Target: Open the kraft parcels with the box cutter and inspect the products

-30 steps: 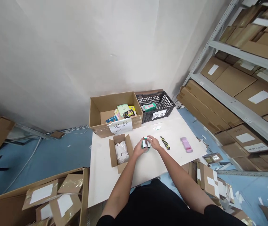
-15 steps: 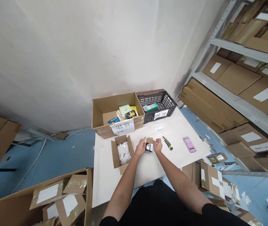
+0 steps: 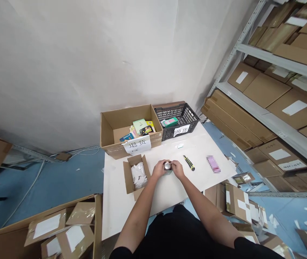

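Clasping small box (image 3: 167, 166): left hand (image 3: 158, 169), right hand (image 3: 178, 169); carton label (image 3: 138, 145) 退货.

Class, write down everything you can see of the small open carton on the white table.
The carton is small, plain brown cardboard, upright, its top flaps folded out. Crumpled white packing fills it. It rests on the white table, just in front of a bigger labelled box. The left hand, gripping a small item with the right hand, is just beside it and seems not to touch it.
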Available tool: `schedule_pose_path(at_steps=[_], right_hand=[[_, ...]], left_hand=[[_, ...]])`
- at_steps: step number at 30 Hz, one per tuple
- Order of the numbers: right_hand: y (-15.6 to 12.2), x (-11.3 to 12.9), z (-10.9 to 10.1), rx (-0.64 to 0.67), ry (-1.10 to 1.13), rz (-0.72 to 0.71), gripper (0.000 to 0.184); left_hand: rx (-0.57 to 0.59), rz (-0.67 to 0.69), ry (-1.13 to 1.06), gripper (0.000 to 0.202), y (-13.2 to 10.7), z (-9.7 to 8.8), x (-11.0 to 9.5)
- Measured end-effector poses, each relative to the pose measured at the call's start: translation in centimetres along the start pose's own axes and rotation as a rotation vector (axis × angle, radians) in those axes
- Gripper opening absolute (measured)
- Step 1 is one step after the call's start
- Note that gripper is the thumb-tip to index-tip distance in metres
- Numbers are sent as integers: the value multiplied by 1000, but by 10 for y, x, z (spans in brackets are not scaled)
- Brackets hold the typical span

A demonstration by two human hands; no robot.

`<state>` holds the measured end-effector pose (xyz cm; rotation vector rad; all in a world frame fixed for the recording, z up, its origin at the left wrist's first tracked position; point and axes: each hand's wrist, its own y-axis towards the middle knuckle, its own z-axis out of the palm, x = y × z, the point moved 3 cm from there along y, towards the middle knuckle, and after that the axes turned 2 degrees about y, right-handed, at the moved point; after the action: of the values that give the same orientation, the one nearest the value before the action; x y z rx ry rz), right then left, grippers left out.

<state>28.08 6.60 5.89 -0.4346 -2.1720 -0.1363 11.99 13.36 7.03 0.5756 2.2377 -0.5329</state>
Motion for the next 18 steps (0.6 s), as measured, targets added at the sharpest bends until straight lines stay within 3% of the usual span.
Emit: schedule_pose_path(at_steps=[2,7,9,13,18], right_hand=[[0,5,-1,70,-159,42,30],[6,23,7,135,-412,229,46],[9,29,11,156,-398,235,44],[8,37,12,102,-265,75,38],[8,63,-22,-51,-12,-40,37]], left_hand=[[-24,-57,37,74,-1,3,-3],[-78,-136,61,63,-8,14,-9],[-83,-167,59,64,-11,16,-7],[-32,-235,56,65,-15,16,-1],[-33,-287,90,66,-16,17,-3]])
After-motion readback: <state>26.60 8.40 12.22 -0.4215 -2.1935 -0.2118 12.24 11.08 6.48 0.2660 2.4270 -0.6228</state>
